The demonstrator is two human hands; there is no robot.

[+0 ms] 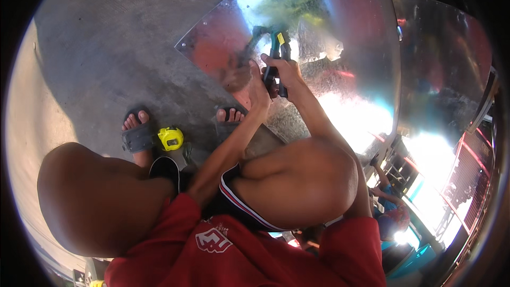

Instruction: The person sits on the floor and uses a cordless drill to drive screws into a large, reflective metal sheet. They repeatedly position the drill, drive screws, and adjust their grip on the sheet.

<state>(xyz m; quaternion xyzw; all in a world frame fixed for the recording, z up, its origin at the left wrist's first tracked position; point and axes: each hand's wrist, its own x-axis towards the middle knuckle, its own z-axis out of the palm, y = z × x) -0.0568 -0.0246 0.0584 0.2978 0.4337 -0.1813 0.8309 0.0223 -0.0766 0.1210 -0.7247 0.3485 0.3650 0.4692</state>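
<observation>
You crouch by a shiny metal sheet (350, 37) and a grey floor (122, 32), a second sheet (438, 50) well right of your fingers (281, 66). Below-left of them, one yellow tape measure (170, 138) sits between your two sandalled feet (137, 122); one co-worker (390, 207) is below-right, past your right knee (319, 180). Your left hand (258, 89) and right hand (289, 74) grasp one green-and-black tool (274, 49) above the nearer sheet.

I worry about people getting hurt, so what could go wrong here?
The bare right hand might get cut if it brushes the edge of the shiny metal sheet. The green-and-black tool could slip onto bare toes. Someone might step on the yellow tape measure beside one sandal.
</observation>
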